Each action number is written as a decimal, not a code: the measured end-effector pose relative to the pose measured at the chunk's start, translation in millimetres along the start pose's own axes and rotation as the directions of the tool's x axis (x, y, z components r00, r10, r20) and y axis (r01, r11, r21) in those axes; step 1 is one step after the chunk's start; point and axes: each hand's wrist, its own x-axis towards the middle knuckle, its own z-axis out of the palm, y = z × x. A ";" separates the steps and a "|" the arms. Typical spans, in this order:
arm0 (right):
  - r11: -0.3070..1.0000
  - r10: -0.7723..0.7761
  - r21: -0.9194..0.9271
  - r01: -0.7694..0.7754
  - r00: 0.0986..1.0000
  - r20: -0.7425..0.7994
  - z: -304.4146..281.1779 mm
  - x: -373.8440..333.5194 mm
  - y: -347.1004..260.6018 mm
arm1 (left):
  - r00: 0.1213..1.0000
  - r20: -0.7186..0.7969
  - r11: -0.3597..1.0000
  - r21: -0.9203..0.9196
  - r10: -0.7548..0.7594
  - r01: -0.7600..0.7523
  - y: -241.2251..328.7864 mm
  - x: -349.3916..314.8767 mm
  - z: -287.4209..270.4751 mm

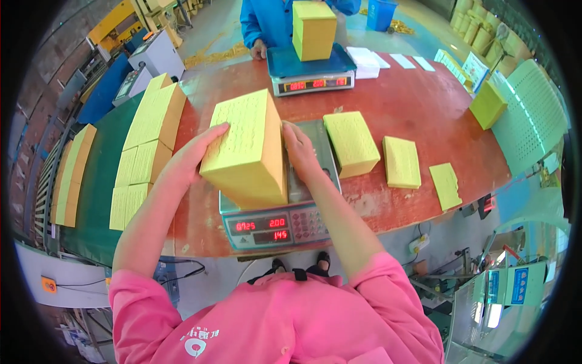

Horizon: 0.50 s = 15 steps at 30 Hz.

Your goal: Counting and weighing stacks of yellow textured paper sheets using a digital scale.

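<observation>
A tall block of stacked yellow paper (247, 148) stands on the digital scale (303, 221) in front of me. My left hand (205, 145) presses its left side, with the thumb along the top edge. Against its right side rests my right hand (299, 148), so the block is held between both palms. The scale's red display is lit. Just right of the scale lies a shorter yellow paper stack (351, 142), then a thinner stack (401, 162) and a small flat yellow piece (445, 186) with a ragged edge.
Across the red table (418, 91), a person in blue (267, 27) stands behind a second scale (312, 70) bearing another yellow block (314, 31). White paper (364, 62) lies beside it. Rows of yellow stacks (151, 121) line the green surface (97, 170) at left. A perforated panel (533, 121) stands right.
</observation>
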 end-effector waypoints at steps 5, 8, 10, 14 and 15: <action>0.996 0.094 -0.004 -0.095 0.989 0.111 -3.9 -34.0 -2.2 | 0.995 0.051 0.995 0.052 -0.084 0.081 -3.3 -8.2 -16.1; 1.000 0.006 0.001 -0.006 0.999 -0.037 -20.6 -75.7 -6.6 | 0.984 0.125 0.988 0.103 -0.126 0.113 -2.3 -10.0 -24.7; 0.998 -0.053 -0.045 0.046 0.985 -0.167 -35.2 -104.7 -12.4 | 0.990 0.132 0.993 0.111 -0.043 0.028 4.2 -7.5 -28.5; 0.978 0.163 0.150 -0.147 0.982 -0.095 -34.9 -164.8 -13.3 | 0.983 0.185 0.991 0.129 0.011 -0.036 21.5 3.1 -30.7; 0.961 0.251 0.136 -0.242 0.967 -0.050 -31.3 -176.6 -11.0 | 0.971 0.239 0.991 0.130 0.004 -0.036 23.4 4.7 -31.4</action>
